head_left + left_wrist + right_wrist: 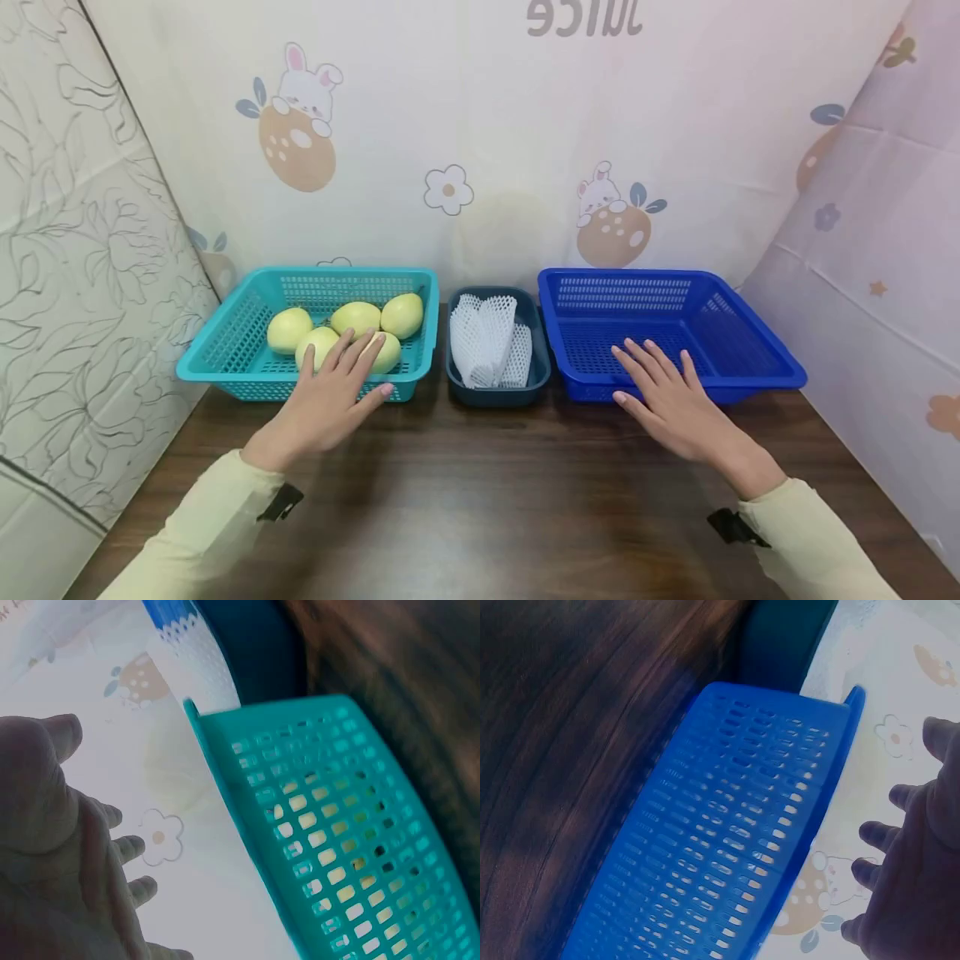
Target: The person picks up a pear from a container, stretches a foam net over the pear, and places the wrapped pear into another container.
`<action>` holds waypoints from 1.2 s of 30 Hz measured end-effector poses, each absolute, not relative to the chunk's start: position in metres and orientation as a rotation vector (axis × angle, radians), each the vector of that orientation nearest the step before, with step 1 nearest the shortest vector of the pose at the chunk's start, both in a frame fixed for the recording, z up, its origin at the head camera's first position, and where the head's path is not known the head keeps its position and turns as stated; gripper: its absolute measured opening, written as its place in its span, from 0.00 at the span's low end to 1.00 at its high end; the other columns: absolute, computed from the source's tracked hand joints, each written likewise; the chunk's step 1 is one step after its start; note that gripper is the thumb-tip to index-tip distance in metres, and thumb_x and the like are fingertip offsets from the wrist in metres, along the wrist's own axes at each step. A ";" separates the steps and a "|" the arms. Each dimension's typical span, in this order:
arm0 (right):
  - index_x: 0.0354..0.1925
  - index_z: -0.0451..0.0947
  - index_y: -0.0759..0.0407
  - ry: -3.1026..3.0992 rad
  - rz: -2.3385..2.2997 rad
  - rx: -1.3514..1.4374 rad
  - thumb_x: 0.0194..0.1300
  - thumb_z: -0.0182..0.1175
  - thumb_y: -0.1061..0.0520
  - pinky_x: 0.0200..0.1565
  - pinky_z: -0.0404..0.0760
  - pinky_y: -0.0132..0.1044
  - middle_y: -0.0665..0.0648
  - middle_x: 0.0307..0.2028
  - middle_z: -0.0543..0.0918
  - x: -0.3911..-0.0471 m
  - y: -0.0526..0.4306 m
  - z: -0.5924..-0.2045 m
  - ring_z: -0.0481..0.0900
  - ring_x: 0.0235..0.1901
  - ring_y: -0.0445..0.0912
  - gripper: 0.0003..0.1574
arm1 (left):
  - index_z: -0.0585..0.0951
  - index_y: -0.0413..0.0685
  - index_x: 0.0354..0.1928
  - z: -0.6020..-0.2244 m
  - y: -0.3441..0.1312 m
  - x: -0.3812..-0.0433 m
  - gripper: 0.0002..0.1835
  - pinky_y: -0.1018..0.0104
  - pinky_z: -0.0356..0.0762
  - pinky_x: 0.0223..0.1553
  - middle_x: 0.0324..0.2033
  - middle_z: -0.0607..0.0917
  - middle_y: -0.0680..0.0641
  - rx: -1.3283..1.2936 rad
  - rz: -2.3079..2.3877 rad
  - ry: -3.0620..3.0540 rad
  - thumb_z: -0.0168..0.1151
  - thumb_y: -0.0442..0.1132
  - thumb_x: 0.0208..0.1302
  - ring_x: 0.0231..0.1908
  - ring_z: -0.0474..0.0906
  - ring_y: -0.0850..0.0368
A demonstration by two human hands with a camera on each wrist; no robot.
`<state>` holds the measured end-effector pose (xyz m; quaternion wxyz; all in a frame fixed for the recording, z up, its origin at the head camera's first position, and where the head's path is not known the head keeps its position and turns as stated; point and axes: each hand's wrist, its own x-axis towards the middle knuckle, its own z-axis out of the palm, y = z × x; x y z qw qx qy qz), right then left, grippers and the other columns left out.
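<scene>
Near teal basket (pixel 258 388), left hand (pixel 324 402); near blue basket (pixel 600 333), right hand (pixel 671 404); each grip unclenched, fingers straight.

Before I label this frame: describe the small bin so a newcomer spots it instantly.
At the far side of the table, find the teal basket and the blue basket. The small bin sits between them. It is the smallest and darkest of the three, and the only one holding white nets.
</scene>
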<state>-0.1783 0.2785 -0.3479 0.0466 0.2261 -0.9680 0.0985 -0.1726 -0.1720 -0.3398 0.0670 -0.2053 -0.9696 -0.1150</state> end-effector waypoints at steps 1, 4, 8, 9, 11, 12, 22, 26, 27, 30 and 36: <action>0.75 0.44 0.54 -2.951 0.294 0.693 0.75 0.41 0.40 0.63 0.25 0.62 0.63 0.73 0.47 -0.181 0.279 -0.348 0.36 0.72 0.59 0.40 | 0.49 0.47 0.75 -0.338 -0.173 -0.178 0.37 0.31 0.31 0.61 0.73 0.49 0.44 -0.622 -0.355 -2.925 0.40 0.59 0.73 0.72 0.36 0.42; 0.74 0.45 0.56 -2.953 0.287 0.699 0.74 0.42 0.40 0.63 0.27 0.63 0.65 0.72 0.48 -0.190 0.279 -0.350 0.37 0.71 0.60 0.41 | 0.48 0.47 0.75 -0.335 -0.175 -0.193 0.37 0.31 0.32 0.61 0.73 0.48 0.43 -0.615 -0.363 -2.952 0.39 0.59 0.73 0.72 0.36 0.42; 0.74 0.45 0.57 -2.978 0.293 0.698 0.74 0.41 0.39 0.63 0.28 0.63 0.65 0.72 0.48 -0.198 0.279 -0.353 0.39 0.71 0.61 0.41 | 0.46 0.46 0.75 -0.334 -0.178 -0.212 0.37 0.31 0.33 0.61 0.73 0.47 0.42 -0.597 -0.373 -2.990 0.40 0.57 0.73 0.71 0.36 0.42; 0.74 0.45 0.57 -2.987 0.297 0.696 0.74 0.41 0.39 0.63 0.28 0.63 0.65 0.72 0.48 -0.199 0.280 -0.354 0.39 0.71 0.61 0.41 | 0.46 0.46 0.75 -0.334 -0.179 -0.217 0.37 0.30 0.34 0.61 0.73 0.47 0.41 -0.590 -0.376 -2.999 0.41 0.56 0.73 0.71 0.36 0.41; 0.74 0.45 0.57 -2.999 0.299 0.692 0.74 0.41 0.39 0.63 0.29 0.63 0.65 0.72 0.48 -0.202 0.280 -0.355 0.39 0.71 0.62 0.41 | 0.46 0.45 0.75 -0.336 -0.180 -0.226 0.37 0.30 0.35 0.61 0.73 0.47 0.41 -0.586 -0.373 -3.017 0.41 0.56 0.73 0.71 0.36 0.41; 0.74 0.45 0.57 -3.003 0.299 0.691 0.74 0.41 0.39 0.64 0.29 0.63 0.65 0.72 0.49 -0.203 0.281 -0.356 0.39 0.71 0.62 0.41 | 0.46 0.44 0.75 -0.336 -0.181 -0.230 0.37 0.30 0.35 0.61 0.73 0.47 0.40 -0.581 -0.369 -3.028 0.42 0.56 0.73 0.71 0.36 0.41; 0.74 0.48 0.58 -3.014 0.327 0.689 0.74 0.40 0.38 0.64 0.31 0.63 0.66 0.72 0.51 -0.215 0.286 -0.369 0.41 0.70 0.63 0.40 | 0.48 0.38 0.73 -0.342 -0.185 -0.260 0.40 0.30 0.45 0.60 0.71 0.50 0.35 -0.573 -0.356 -3.089 0.53 0.49 0.69 0.70 0.40 0.36; 0.73 0.51 0.58 -3.005 0.319 0.683 0.74 0.40 0.39 0.64 0.34 0.64 0.66 0.71 0.54 -0.216 0.287 -0.374 0.45 0.69 0.64 0.39 | 0.47 0.36 0.73 -0.345 -0.186 -0.270 0.42 0.32 0.49 0.60 0.71 0.49 0.33 -0.598 -0.365 -3.133 0.56 0.47 0.67 0.69 0.40 0.34; 0.72 0.52 0.59 -3.002 0.316 0.683 0.74 0.41 0.39 0.64 0.35 0.64 0.66 0.70 0.55 -0.216 0.287 -0.374 0.47 0.69 0.64 0.39 | 0.46 0.36 0.73 -0.346 -0.186 -0.272 0.43 0.33 0.50 0.60 0.71 0.48 0.33 -0.601 -0.381 -3.152 0.57 0.47 0.67 0.69 0.40 0.33; 0.70 0.59 0.61 -2.990 0.301 0.679 0.74 0.41 0.40 0.63 0.38 0.65 0.67 0.67 0.61 -0.216 0.286 -0.375 0.53 0.67 0.64 0.37 | 0.46 0.33 0.72 -0.347 -0.186 -0.276 0.44 0.34 0.52 0.60 0.70 0.48 0.31 -0.611 -0.438 -3.198 0.58 0.45 0.66 0.68 0.40 0.30; 0.63 0.68 0.62 -2.955 0.248 0.672 0.75 0.41 0.40 0.63 0.44 0.65 0.66 0.60 0.69 -0.216 0.284 -0.376 0.61 0.62 0.63 0.33 | 0.53 0.28 0.69 -0.354 -0.187 -0.284 0.40 0.38 0.59 0.58 0.64 0.58 0.26 -0.623 -0.525 -3.250 0.62 0.40 0.63 0.62 0.55 0.27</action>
